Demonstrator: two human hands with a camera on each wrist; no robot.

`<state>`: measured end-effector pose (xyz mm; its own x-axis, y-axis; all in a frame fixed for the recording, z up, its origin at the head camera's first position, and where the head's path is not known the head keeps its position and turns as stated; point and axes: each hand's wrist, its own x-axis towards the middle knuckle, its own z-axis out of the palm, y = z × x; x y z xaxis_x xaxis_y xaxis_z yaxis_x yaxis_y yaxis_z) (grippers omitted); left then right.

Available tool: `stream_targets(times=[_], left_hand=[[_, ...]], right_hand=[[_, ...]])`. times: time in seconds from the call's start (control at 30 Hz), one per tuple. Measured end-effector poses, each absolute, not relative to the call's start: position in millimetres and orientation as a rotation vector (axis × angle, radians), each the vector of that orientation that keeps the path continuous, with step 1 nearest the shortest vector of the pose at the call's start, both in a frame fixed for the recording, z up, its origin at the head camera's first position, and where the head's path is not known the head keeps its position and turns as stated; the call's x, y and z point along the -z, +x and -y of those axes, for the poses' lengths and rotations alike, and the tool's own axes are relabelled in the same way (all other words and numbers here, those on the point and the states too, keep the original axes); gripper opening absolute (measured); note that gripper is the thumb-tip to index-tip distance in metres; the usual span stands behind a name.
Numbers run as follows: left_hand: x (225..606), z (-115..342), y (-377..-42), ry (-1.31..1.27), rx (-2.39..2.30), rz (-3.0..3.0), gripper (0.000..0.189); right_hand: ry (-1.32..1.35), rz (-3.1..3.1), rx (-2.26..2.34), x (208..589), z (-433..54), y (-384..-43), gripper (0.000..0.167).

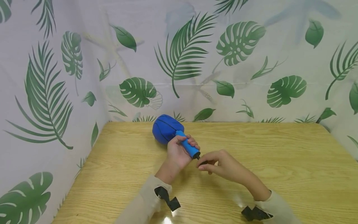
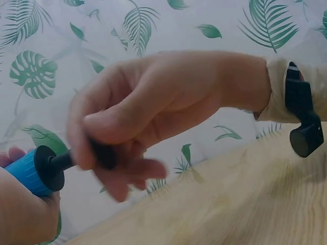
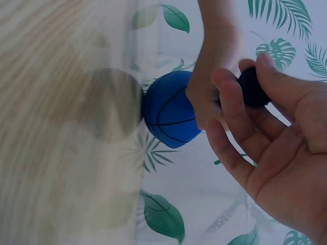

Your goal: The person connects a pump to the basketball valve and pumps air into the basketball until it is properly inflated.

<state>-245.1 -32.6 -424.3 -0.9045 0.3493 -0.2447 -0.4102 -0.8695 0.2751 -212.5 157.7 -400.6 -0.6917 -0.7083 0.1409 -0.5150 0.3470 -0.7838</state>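
Observation:
A blue hand pump (image 1: 188,146) lies slanted in my left hand (image 1: 179,154), whose fingers curl round its barrel. Its far end meets a dark blue ball (image 1: 165,129) with black seam lines, which looks soft and not fully round. With thumb and fingers my right hand (image 1: 223,165) pinches the black pump handle (image 3: 253,87) at the near end. A short stretch of black rod (image 2: 62,161) shows between barrel and handle in the left wrist view. The join of pump and ball is hidden in both wrist views.
Both hands work above a wooden table (image 1: 126,174) with light grain. A white curtain (image 1: 195,102) printed with green leaves hangs behind and at the sides. Black camera mounts (image 1: 167,199) sit on both sleeved wrists.

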Motion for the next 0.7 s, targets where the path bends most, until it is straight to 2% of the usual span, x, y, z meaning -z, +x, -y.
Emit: stream_targets(times=[0.3,0.43,0.7], left_hand=[[419.0,55.5,-258.9,-0.274,-2.789,-0.296,0.015],[418.4,57.9,-259.2,-0.287,-2.796,-0.242,0.005],[420.0,44.5,-252.2,-0.243,-2.778,-0.209,0.005]], right_hand=[[-1.26,-2.158,1.141,369.8,-176.9,-202.5,0.013],[-1.326,-2.148,1.125,362.7,-181.9,-199.6,0.012],[-1.174,-2.307,1.157,367.3,-176.3,-200.1,0.011]])
